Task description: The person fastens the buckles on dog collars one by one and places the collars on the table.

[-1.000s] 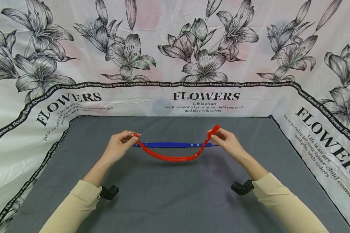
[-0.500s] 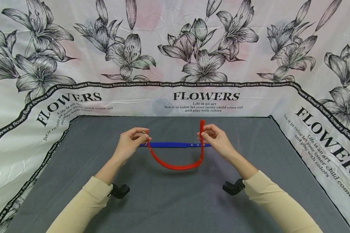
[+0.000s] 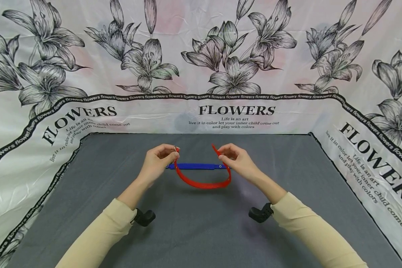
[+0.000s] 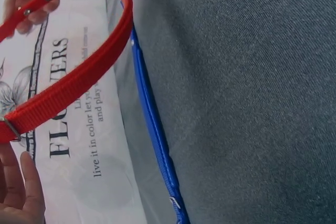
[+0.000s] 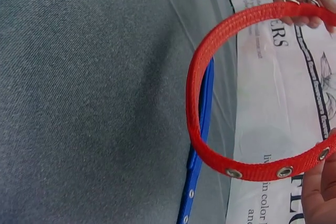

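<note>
The left hand pinches the metal-fitted end of a red webbing collar, and the right hand pinches its eyeleted end. It sags in a U on the near side of the blue collar, which lies straight on grey cloth.

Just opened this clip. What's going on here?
A person is holding up a red strap with both bare hands. The left hand pinches the end with the metal fittings, and the right hand pinches near the other end, where the eyelets are. The strap sags between them in an open curve, its two ends apart and not fastened. Behind it, a blue strap lies stretched out on the grey cloth, with neither hand holding it.
</note>
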Demonstrator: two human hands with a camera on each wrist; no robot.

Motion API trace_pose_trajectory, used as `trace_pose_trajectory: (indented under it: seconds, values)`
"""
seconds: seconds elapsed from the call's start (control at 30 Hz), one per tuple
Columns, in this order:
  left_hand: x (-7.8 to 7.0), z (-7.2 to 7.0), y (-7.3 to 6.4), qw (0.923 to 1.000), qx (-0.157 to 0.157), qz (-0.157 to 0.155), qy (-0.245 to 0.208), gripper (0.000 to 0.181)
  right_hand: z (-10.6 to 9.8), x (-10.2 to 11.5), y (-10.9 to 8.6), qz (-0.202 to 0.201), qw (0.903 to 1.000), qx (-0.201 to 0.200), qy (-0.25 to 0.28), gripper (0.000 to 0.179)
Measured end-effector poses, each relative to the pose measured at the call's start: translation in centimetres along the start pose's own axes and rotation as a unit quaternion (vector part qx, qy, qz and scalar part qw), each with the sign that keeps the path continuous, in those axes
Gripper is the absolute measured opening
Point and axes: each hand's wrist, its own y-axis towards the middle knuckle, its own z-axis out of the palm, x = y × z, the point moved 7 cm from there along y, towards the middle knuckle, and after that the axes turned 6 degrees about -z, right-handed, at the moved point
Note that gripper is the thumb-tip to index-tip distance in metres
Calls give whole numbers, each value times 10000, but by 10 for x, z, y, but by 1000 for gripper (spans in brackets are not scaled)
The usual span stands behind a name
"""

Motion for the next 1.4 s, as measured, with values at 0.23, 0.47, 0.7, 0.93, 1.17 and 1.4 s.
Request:
trace_pose_trajectory:
  seconds: [0.23, 0.47, 0.7, 0.93, 1.17, 1.4]
  values:
    - [-2, 8, 2, 9997, 51, 114, 214, 26, 11, 16, 2, -136, 9995, 125, -259, 19]
    - [-3, 19, 1, 9983, 132, 96, 559, 26, 21, 20, 3, -219, 9977, 216, -606, 17]
    - [-4, 30, 0, 9959, 145, 239, 861, 28, 27, 28, 3, -362, 9962, 186, -770, 16]
    - [-4, 37, 0, 9942, 227, 72, 1045, 21, 29, 31, 4, -412, 9955, 111, -849, 15]
    - [-3, 39, 1, 9923, 204, 224, 1197, 19, 32, 6, 9, -404, 9948, 102, -929, 15]
    - [-7, 41, 2, 9874, 193, 466, 1500, 18, 30, -9, 12, -450, 9953, 42, -852, 15]
